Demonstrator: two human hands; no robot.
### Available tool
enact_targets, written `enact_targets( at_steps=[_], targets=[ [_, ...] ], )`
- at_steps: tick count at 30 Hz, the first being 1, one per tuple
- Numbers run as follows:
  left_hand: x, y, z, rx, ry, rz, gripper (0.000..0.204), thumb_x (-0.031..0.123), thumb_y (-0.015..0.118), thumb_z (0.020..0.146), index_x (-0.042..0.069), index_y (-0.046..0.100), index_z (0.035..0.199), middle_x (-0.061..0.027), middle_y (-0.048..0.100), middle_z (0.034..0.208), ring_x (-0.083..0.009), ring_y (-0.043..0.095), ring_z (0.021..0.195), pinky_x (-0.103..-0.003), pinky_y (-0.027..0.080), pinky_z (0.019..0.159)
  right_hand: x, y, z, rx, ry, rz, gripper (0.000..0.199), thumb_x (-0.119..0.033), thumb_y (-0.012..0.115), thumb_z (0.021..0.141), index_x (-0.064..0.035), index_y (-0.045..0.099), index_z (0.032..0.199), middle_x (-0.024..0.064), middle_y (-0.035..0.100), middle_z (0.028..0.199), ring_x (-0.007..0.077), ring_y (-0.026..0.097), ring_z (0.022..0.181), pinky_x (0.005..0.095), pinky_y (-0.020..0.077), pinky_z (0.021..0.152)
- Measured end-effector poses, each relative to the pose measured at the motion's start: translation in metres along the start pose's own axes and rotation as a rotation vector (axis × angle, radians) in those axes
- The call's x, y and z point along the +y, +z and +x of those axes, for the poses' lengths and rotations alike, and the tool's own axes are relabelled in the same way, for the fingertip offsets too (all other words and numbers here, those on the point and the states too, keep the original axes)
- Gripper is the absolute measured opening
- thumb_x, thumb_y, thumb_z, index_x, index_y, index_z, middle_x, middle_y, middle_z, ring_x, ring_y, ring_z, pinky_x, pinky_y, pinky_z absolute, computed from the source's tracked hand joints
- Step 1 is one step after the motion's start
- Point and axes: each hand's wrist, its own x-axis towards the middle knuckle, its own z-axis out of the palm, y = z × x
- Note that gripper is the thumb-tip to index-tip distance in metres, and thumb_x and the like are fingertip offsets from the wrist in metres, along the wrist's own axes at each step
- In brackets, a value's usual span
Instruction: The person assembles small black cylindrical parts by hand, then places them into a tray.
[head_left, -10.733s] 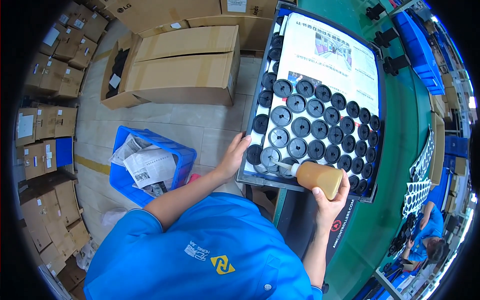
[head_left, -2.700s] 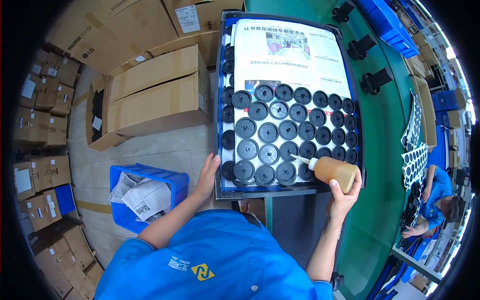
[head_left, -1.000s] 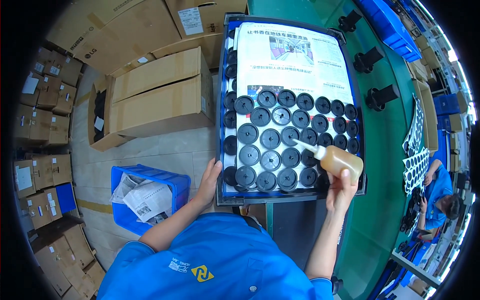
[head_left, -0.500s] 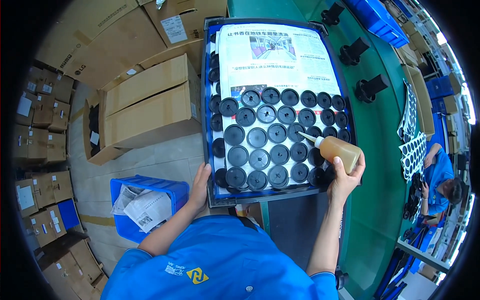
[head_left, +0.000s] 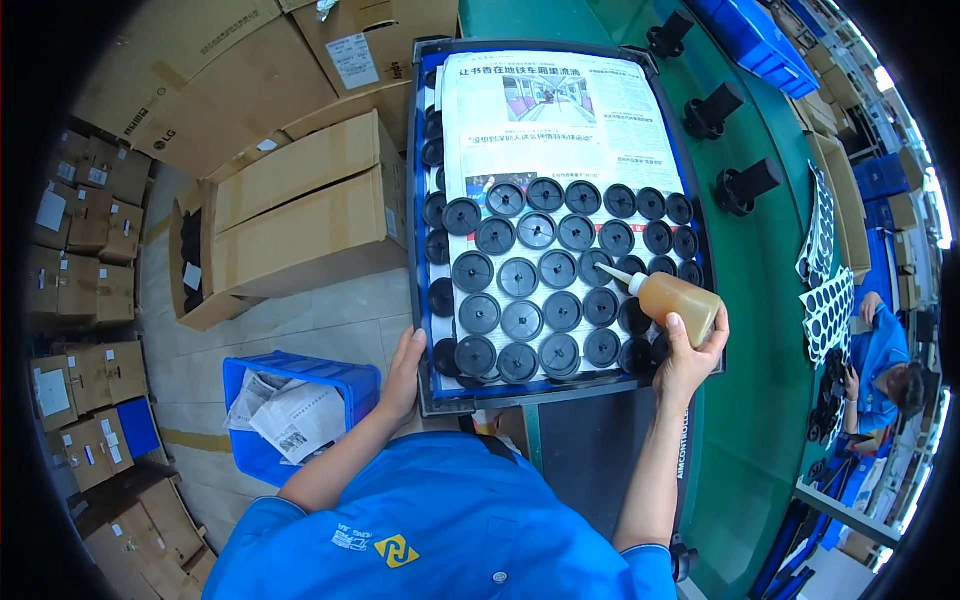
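My right hand is closed around a squeeze bottle of amber liquid. The bottle lies tilted, its thin pale nozzle pointing left, with the tip at a round black disc. Several rows of such black discs cover the near half of a newspaper-lined tray with a dark rim. Against the tray's near left side rests my left hand, its fingers stretched out and holding nothing. Bare newspaper shows in the far half. Whether liquid is leaving the nozzle is too small to tell.
Black cylindrical parts with flanged bases stand on the green bench to the right. A blue crate with newspaper sits at the lower left, near cardboard boxes. Another person works at the far right.
The view has shifted very slightly. My right hand still holds the bottle with its tip at the same disc, and my left hand stays at the tray's side.
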Motion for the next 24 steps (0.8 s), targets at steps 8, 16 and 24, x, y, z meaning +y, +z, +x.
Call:
enact_targets(
  at_steps=[8,16,24],
  targets=[
    [0.003,0.003,-0.002,-0.004,-0.003,-0.011,0.036,0.040,0.034,0.100,0.008,0.046,0.114,-0.0055,0.052,0.103,-0.0104,0.050,0.089,-0.027,0.040,0.083,0.001,-0.005,-0.003,0.022,0.035,0.014,0.066,-0.010,0.073,0.076,-0.0045,0.038,0.131,0.0171,0.046,0.121,0.0305,0.055,0.105,0.0365,0.0541,0.084],
    [0.009,0.007,-0.004,-0.002,-0.022,0.008,0.039,0.040,0.033,0.100,0.008,0.046,0.117,-0.0072,0.053,0.107,-0.0118,0.051,0.093,-0.028,0.041,0.084,-0.011,-0.042,-0.010,0.020,0.502,0.767,0.066,-0.004,0.074,0.072,-0.0047,0.041,0.130,0.0150,0.049,0.120,0.0270,0.053,0.107,0.0355,0.0491,0.090],
    [0.000,-0.003,0.001,-0.032,-0.046,-0.027,0.045,0.039,0.036,0.099,0.005,0.039,0.129,-0.0112,0.049,0.119,-0.0173,0.047,0.107,-0.031,0.035,0.095,-0.008,-0.057,-0.025,0.009,0.166,0.178,0.065,-0.010,0.073,0.075,-0.0057,0.040,0.131,0.0166,0.049,0.118,0.0288,0.056,0.103,0.0352,0.0550,0.082]
  ],
)
